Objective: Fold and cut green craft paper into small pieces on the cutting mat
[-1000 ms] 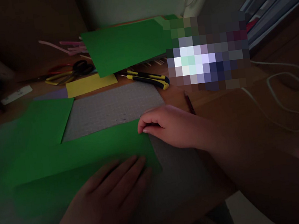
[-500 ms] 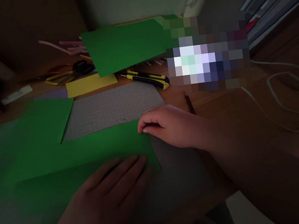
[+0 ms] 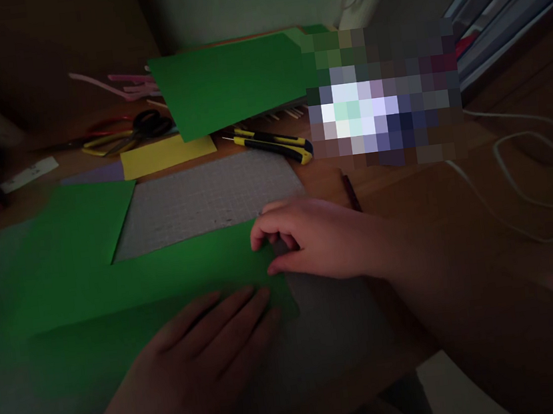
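Observation:
A green sheet (image 3: 164, 274) lies over the grey gridded cutting mat (image 3: 204, 195), with a wide green part at its left. My left hand (image 3: 208, 350) rests flat on the sheet's near part, its fingers stretched toward the right edge. At the sheet's right end is my right hand (image 3: 305, 237), its fingers curved and the thumb apart from them, with nothing seen between. The fingertips are over the sheet's edge; whether they press on it is too dark to tell.
Behind the mat lie a yellow paper (image 3: 169, 155), two yellow-black cutter knives (image 3: 274, 147), scissors (image 3: 146, 129) and another green sheet (image 3: 235, 81). A dark red pencil (image 3: 351, 192) and a white cable (image 3: 497, 160) are at the right.
The thumb of my right hand has moved down, away from its fingers, opening the earlier pinch. My left hand has stayed in place on the green sheet.

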Demonstrator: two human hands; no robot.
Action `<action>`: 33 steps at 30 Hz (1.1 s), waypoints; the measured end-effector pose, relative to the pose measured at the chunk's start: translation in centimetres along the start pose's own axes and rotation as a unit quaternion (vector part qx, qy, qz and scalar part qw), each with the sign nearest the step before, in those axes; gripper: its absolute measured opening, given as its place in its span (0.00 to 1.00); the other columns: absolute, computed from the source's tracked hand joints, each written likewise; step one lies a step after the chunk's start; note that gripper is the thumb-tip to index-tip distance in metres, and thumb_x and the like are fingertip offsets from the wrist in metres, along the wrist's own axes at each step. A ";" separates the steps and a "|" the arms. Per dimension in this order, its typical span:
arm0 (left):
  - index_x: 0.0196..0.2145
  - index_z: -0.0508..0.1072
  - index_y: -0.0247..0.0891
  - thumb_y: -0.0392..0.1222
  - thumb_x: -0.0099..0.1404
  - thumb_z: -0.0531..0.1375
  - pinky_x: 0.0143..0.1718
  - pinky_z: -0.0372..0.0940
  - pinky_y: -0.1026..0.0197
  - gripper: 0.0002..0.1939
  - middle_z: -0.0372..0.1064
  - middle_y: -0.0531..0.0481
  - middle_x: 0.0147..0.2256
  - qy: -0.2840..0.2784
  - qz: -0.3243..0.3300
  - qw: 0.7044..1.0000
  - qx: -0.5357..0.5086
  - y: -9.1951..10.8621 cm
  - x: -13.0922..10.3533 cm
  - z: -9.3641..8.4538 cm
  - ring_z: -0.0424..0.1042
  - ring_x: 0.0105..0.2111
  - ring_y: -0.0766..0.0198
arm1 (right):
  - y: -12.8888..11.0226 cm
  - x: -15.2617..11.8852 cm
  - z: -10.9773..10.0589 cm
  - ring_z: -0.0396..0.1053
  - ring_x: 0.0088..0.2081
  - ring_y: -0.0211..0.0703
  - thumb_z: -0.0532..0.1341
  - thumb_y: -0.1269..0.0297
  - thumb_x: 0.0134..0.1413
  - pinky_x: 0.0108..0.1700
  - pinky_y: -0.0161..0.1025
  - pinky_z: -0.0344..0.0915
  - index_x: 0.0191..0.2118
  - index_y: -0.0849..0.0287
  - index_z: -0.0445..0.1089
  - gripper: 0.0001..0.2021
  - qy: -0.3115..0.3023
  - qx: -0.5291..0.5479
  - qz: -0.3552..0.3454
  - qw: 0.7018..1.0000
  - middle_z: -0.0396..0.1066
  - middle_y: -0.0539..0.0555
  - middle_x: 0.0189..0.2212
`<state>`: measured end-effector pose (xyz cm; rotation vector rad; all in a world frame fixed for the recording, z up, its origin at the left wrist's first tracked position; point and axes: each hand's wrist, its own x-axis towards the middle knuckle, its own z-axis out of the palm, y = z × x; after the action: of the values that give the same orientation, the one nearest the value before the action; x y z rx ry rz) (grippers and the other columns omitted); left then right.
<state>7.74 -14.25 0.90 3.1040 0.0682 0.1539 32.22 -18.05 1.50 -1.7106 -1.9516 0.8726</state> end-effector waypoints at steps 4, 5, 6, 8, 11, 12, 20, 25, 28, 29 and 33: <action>0.60 0.58 0.43 0.28 0.62 0.46 0.58 0.55 0.57 0.29 0.63 0.56 0.58 0.001 -0.013 1.000 -0.001 -0.1 0.0 0.0 0.63 0.56 0.64 | 0.0 -0.2 0.1 0.61 0.31 0.34 0.66 0.68 0.47 0.29 0.33 0.52 0.38 0.54 0.69 0.11 -0.004 -0.017 -0.004 1.000 0.66 0.47 0.34; 0.60 0.58 0.43 0.28 0.62 0.47 0.58 0.56 0.58 0.30 0.63 0.55 0.57 0.000 -0.005 1.000 -0.001 -0.1 0.0 0.1 0.63 0.56 0.64 | 0.0 -0.2 0.1 0.61 0.31 0.34 0.66 0.68 0.47 0.29 0.33 0.52 0.38 0.54 0.69 0.11 -0.004 -0.020 -0.004 1.000 0.66 0.47 0.34; 0.61 0.58 0.43 0.28 0.61 0.47 0.58 0.57 0.58 0.30 0.63 0.55 0.57 -0.001 0.001 1.000 0.000 -0.1 0.0 0.1 0.63 0.56 0.64 | 0.0 -0.2 0.1 0.61 0.31 0.34 0.66 0.68 0.48 0.29 0.33 0.52 0.39 0.54 0.68 0.11 -0.006 -0.022 -0.004 1.000 0.66 0.47 0.35; 0.60 0.58 0.43 0.28 0.61 0.47 0.58 0.56 0.58 0.30 0.63 0.55 0.57 -0.004 0.000 1.000 -0.001 0.0 0.0 0.0 0.63 0.56 0.64 | 0.1 -0.2 0.1 0.62 0.31 0.34 0.65 0.69 0.48 0.30 0.34 0.53 0.40 0.54 0.68 0.11 -0.012 -0.023 -0.005 1.000 0.66 0.47 0.36; 0.59 0.60 0.44 0.28 0.61 0.46 0.58 0.54 0.57 0.29 0.64 0.56 0.57 0.002 -0.020 1.000 -0.002 0.1 0.1 0.0 0.63 0.56 0.65 | 0.2 -0.2 -0.1 0.63 0.33 0.35 0.63 0.73 0.50 0.32 0.34 0.54 0.41 0.54 0.69 0.11 -0.025 -0.011 -0.006 1.000 0.67 0.48 0.38; 0.59 0.60 0.43 0.28 0.61 0.46 0.59 0.54 0.57 0.29 0.64 0.56 0.57 0.006 -0.022 1.000 -0.002 0.1 0.1 -0.1 0.63 0.56 0.65 | 0.2 -0.2 -0.2 0.64 0.34 0.35 0.61 0.74 0.51 0.33 0.34 0.54 0.41 0.54 0.69 0.11 -0.027 -0.005 -0.006 1.000 0.67 0.48 0.38; 0.61 0.58 0.40 0.28 0.61 0.47 0.58 0.54 0.59 0.30 0.59 0.54 0.60 -0.001 0.022 1.000 0.016 -0.4 0.1 0.0 0.62 0.56 0.64 | 0.2 -0.1 0.0 0.61 0.31 0.33 0.64 0.70 0.50 0.30 0.33 0.54 0.40 0.54 0.69 0.10 -0.018 -0.001 -0.002 1.000 0.66 0.47 0.35; 0.60 0.58 0.42 0.27 0.61 0.47 0.57 0.57 0.59 0.30 0.62 0.55 0.58 0.002 0.009 1.000 0.003 -0.3 0.1 0.0 0.63 0.56 0.64 | 0.2 -0.2 0.1 0.62 0.31 0.34 0.64 0.70 0.49 0.30 0.34 0.53 0.39 0.54 0.69 0.10 -0.013 -0.005 -0.004 1.000 0.66 0.47 0.35; 0.61 0.57 0.41 0.27 0.61 0.47 0.57 0.56 0.59 0.31 0.61 0.55 0.59 -0.003 0.013 1.000 0.014 -0.3 0.0 0.0 0.63 0.56 0.64 | 0.3 -0.2 0.1 0.62 0.31 0.34 0.64 0.71 0.49 0.30 0.34 0.53 0.40 0.54 0.69 0.11 -0.011 -0.004 -0.006 1.000 0.67 0.47 0.36; 0.61 0.57 0.41 0.28 0.61 0.47 0.57 0.56 0.59 0.31 0.61 0.54 0.59 -0.003 0.018 1.000 0.016 -0.3 0.0 -0.1 0.63 0.56 0.64 | 0.2 -0.2 0.1 0.62 0.31 0.34 0.64 0.71 0.49 0.30 0.34 0.53 0.40 0.54 0.69 0.10 -0.010 -0.005 -0.005 1.000 0.67 0.47 0.36; 0.61 0.57 0.40 0.28 0.61 0.47 0.59 0.52 0.58 0.30 0.59 0.54 0.60 -0.002 0.024 1.000 0.016 -0.4 0.0 -0.1 0.61 0.57 0.63 | 0.1 -0.3 0.2 0.62 0.32 0.34 0.64 0.72 0.49 0.31 0.33 0.53 0.40 0.55 0.68 0.11 -0.011 -0.015 0.000 1.000 0.67 0.47 0.37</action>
<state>7.77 -13.87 0.97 3.1397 -0.0043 0.1492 32.20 -18.32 1.36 -1.7246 -1.9883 0.8695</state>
